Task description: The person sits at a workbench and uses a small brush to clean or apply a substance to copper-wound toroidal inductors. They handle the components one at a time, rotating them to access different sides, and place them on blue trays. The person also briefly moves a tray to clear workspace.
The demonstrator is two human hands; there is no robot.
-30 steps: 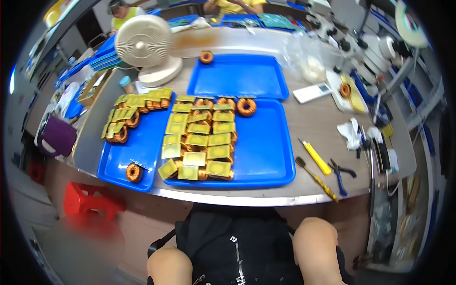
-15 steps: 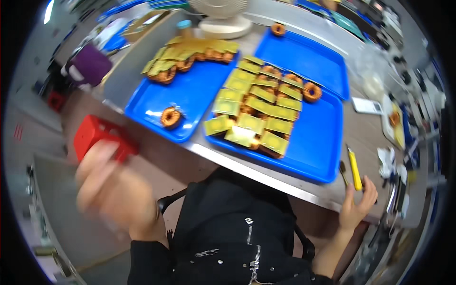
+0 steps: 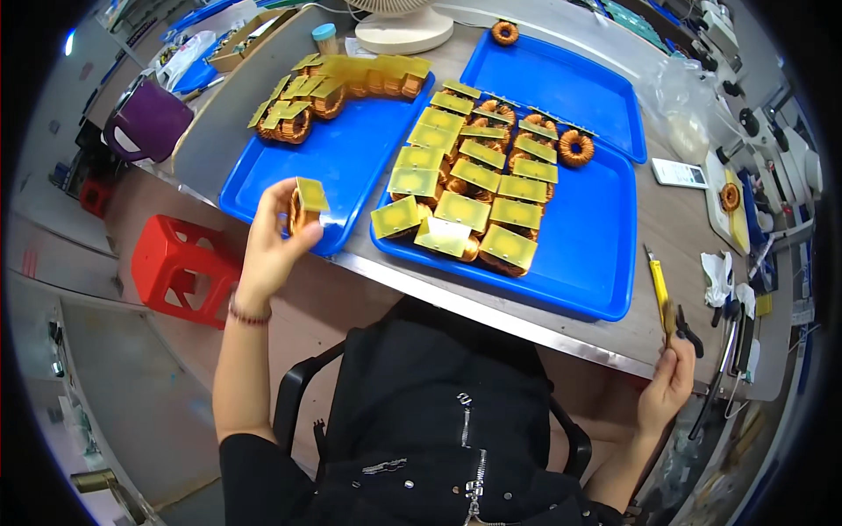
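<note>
My left hand is closed on a copper-wound toroidal coil with a yellow board on its side, held over the near end of the left blue tray. At the right table edge, my right hand grips a slim brownish tool; its exact kind is hard to make out. Beside that tool lies a yellow cutter knife, with black-handled pliers just to the right. Yellow-boarded coils stand in rows across the middle blue tray.
More boarded coils fill the left tray's far end. A third blue tray lies behind. Single coils sit nearby. A fan, white device and crumpled tissue share the table. A red stool stands left.
My left hand has come up and right, and now holds the coil that lay in the left tray. My right hand, then open beside the knife, has closed on the slim tool.
</note>
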